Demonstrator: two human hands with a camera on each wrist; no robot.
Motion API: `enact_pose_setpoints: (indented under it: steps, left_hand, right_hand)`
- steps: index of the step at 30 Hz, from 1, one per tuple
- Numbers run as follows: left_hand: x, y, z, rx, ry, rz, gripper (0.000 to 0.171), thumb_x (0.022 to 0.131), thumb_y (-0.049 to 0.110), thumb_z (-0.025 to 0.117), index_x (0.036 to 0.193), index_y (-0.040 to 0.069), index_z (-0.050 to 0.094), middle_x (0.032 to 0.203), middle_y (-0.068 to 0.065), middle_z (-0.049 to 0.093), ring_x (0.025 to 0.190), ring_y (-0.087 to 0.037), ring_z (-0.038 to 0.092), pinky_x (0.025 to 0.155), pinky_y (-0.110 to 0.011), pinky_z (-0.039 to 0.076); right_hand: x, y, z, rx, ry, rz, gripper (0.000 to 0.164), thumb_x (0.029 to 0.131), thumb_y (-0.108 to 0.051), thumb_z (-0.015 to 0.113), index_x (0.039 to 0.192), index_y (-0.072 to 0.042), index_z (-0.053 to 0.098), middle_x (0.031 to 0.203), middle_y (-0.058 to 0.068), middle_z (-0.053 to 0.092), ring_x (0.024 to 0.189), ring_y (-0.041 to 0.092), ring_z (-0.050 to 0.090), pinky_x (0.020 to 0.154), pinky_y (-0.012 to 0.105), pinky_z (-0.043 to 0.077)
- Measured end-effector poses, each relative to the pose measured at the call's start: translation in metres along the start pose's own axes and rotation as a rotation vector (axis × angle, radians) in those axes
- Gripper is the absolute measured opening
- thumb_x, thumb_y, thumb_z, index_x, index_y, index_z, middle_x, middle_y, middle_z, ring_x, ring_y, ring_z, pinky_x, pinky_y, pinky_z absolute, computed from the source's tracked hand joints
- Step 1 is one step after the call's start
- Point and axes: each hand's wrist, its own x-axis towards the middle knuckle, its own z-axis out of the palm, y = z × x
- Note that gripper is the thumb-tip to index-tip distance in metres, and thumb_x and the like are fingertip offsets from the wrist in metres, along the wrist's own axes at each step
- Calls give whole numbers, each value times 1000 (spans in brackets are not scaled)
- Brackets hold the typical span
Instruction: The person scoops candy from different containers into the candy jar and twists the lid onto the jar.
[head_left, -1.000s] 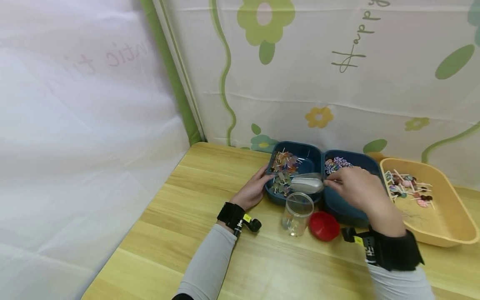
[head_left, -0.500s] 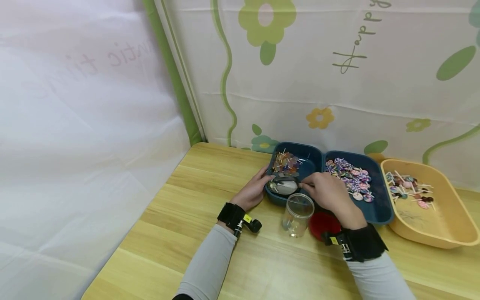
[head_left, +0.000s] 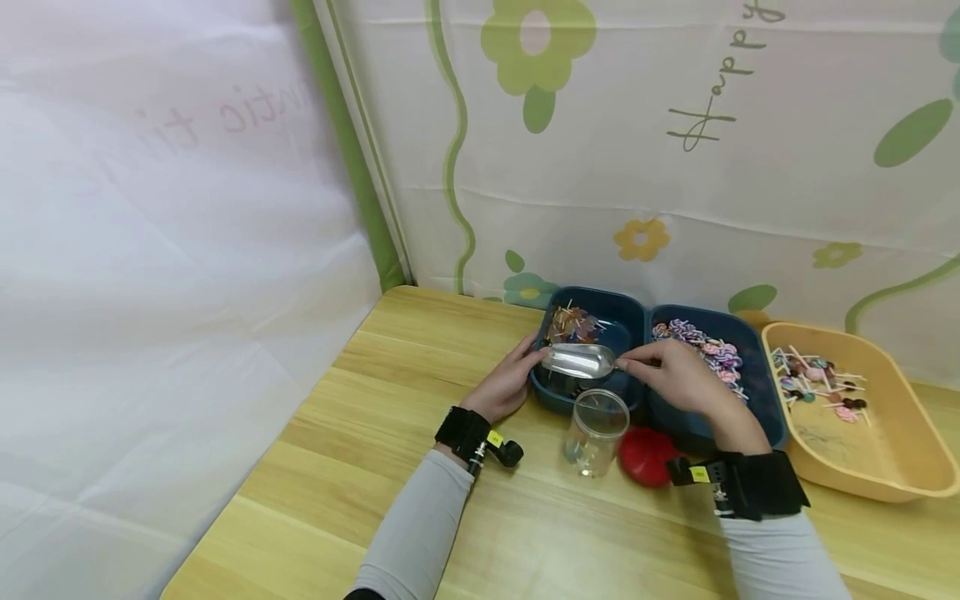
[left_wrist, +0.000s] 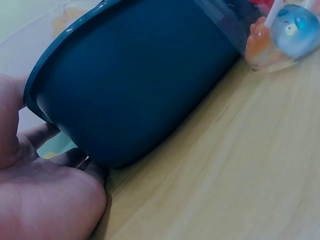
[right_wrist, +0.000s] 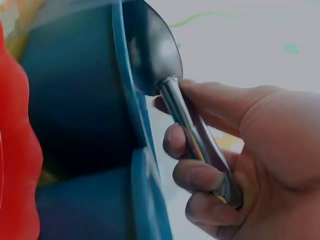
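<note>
So the metal scoop (head_left: pixel 577 361) is gripped by its handle (right_wrist: pixel 196 132) in the right hand (head_left: pixel 684 382), held over the left blue tub (head_left: pixel 624 327) of mini lollipops (head_left: pixel 572 323) — that tub's side is gripped by the left hand (head_left: pixel 501 385) — and a clear jar (head_left: pixel 597 435) is parked just in front on the tabletop (head_left: pixel 382 383)

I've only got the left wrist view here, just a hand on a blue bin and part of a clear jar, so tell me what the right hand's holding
Observer: The right hand grips a metal scoop.
Operator: Where's the scoop's broad end?
Observer: In the head view it appears over the left bin; I can't tell how high.
Operator: Anything at the far right of the setup?
Observer: Yes, a yellow tray with small lollipops in it.
</note>
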Motion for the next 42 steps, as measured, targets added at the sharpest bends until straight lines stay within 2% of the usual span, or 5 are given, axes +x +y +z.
enact_pose_setpoints:
  steps: [9, 19, 27, 36, 42]
  left_hand:
    - [-2, -1, 0, -2, 9, -6, 56, 110, 30, 49, 162, 29, 30, 170, -5, 16, 154, -22, 19, 125, -43, 17]
    - [-2, 0, 1, 12, 2, -5, 54, 110, 34, 47, 161, 32, 30, 170, -2, 18, 154, -21, 21, 124, -41, 20]
    - [-1, 0, 2, 11, 8, -2, 55, 111, 32, 47, 163, 29, 29, 168, -2, 22, 151, -20, 28, 124, -42, 20]
    - [-1, 0, 2, -15, 4, -1, 55, 111, 29, 47, 163, 27, 29, 167, -5, 26, 148, -21, 35, 123, -41, 23]
    - [-1, 0, 1, -13, -1, 2, 57, 111, 27, 48, 163, 27, 27, 168, -6, 24, 148, -20, 34, 124, -41, 22]
  right_hand:
    - [3, 7, 8, 46, 17, 5, 26, 103, -20, 64, 115, -1, 77, 105, 13, 75, 75, 18, 55, 64, 29, 45]
    - [3, 11, 5, 63, 145, 53, 27, 104, -17, 61, 115, 2, 77, 103, 17, 73, 83, 21, 59, 68, 28, 48]
    - [-19, 7, -34, 99, 175, 47, 32, 106, -21, 59, 124, 2, 73, 106, 19, 70, 75, 15, 54, 58, 25, 46]
    - [-60, 6, -82, 65, 176, 30, 24, 102, -14, 64, 119, 0, 75, 94, -7, 68, 76, 12, 55, 59, 23, 46]
    - [-89, -2, -101, -34, 111, 24, 19, 100, -10, 67, 114, -11, 79, 93, -10, 72, 75, 9, 60, 61, 19, 48]
